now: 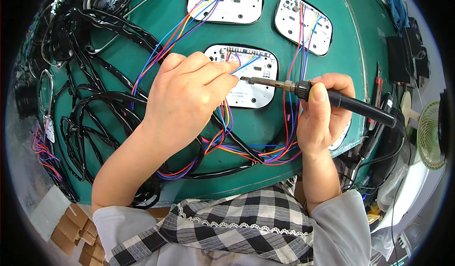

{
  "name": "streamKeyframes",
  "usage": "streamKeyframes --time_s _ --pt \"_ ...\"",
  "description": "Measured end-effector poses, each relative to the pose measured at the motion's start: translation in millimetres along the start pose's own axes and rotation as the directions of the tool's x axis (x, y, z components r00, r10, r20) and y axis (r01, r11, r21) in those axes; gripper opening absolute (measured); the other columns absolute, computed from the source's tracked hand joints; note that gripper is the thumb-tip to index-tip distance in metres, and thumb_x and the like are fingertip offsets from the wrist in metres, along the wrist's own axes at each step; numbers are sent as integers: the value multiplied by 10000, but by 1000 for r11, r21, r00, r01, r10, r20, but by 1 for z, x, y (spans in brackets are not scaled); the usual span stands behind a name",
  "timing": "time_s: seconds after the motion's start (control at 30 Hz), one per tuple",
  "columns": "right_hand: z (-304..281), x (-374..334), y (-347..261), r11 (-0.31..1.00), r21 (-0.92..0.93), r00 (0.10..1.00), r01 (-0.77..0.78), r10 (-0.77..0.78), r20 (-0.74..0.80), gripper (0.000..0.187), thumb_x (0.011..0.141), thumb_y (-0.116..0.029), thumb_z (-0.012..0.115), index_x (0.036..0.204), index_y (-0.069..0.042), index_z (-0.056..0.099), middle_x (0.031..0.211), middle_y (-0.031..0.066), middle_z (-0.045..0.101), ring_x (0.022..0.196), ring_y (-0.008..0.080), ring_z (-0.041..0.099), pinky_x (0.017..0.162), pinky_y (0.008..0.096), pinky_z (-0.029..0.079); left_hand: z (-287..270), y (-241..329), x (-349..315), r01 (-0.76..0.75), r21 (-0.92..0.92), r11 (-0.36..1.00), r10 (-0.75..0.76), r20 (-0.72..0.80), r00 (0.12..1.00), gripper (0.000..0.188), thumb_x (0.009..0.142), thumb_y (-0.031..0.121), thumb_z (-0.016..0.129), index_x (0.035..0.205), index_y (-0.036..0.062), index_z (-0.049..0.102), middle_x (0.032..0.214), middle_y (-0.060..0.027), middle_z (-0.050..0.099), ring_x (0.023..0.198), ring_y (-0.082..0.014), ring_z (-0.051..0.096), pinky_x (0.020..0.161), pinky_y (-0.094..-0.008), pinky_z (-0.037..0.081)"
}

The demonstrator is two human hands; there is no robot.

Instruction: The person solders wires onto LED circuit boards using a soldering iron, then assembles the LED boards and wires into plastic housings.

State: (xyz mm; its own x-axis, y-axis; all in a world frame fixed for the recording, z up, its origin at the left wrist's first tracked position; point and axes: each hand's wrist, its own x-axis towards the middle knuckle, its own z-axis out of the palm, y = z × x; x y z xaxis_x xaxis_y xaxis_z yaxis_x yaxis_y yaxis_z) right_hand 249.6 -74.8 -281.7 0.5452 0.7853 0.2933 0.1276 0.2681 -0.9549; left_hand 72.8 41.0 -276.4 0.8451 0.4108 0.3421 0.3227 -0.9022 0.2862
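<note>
Right hand [321, 114] grips soldering iron [301, 90] | axis aslant, tip left | left hand [187, 88] pinches wires [247, 64]

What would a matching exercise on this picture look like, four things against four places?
Things:
1. black soldering iron
2. bare left hand
3. round, pale green fan
4. brown cardboard boxes

Places:
A. at the picture's lower left
B. partly over a white, round-cornered circuit board
C. near the picture's right edge
D. gripped in the right hand

Pairs: 1-D, 2-B, 3-C, 4-A
</note>
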Motion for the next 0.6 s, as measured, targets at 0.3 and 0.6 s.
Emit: streamKeyframes --time_s 0.3,0.6 --pt "4 0 -2 999 -37 999 -39 40 19 161 890 -143 599 907 -13 506 743 17 535 586 31 394 530 174 303 3 -3 -2 -18 18 1000 18 6 1000 117 703 81 631 816 80 662 987 4 683 832 -132 576 705 -281 397" --pt "1 -1 1 991 -134 999 15 -9 46 161 886 -141 607 900 -11 513 760 21 542 597 30 395 543 179 312 6 -4 -3 -18 20 1000 18 1 1000 111 705 85 628 813 82 656 994 -1 684 827 -135 576 702 -282 401"
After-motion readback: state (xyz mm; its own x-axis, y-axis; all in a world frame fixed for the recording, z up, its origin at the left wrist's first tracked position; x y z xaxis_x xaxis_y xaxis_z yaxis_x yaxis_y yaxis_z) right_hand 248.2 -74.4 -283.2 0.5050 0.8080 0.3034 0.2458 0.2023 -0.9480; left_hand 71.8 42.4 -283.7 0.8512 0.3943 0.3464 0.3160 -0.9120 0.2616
